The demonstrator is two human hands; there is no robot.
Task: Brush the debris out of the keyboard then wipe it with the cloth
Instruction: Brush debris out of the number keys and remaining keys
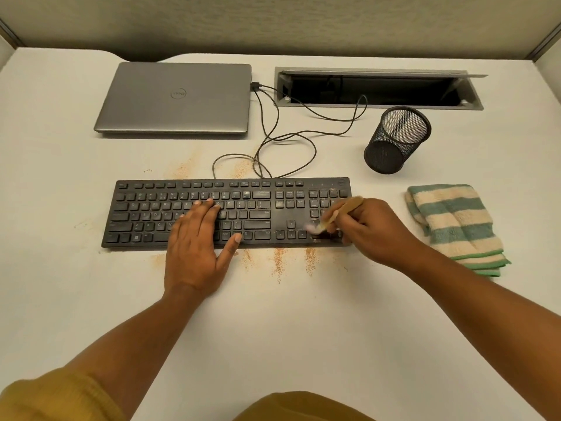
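Observation:
A black keyboard (pixel 261 205) lies across the middle of the white desk. My left hand (pixel 197 247) rests flat on its middle keys, fingers straight. My right hand (pixel 367 229) grips a small wooden-handled brush (pixel 343 212) over the number pad at the keyboard's right end; its pale bristles, blurred, touch the keys near the bottom right. Orange-brown debris (pixel 280 261) streaks the desk just in front of the keyboard, and more lies behind it. A folded green-and-cream striped cloth (pixel 455 226) sits on the desk to the right of the keyboard.
A closed grey laptop (pixel 176 98) lies at the back left, its cable (pixel 288 141) looping toward the keyboard. A black mesh pen cup (pixel 394 141) stands at the back right. An open cable hatch (pixel 373 89) is sunk in the desk behind it.

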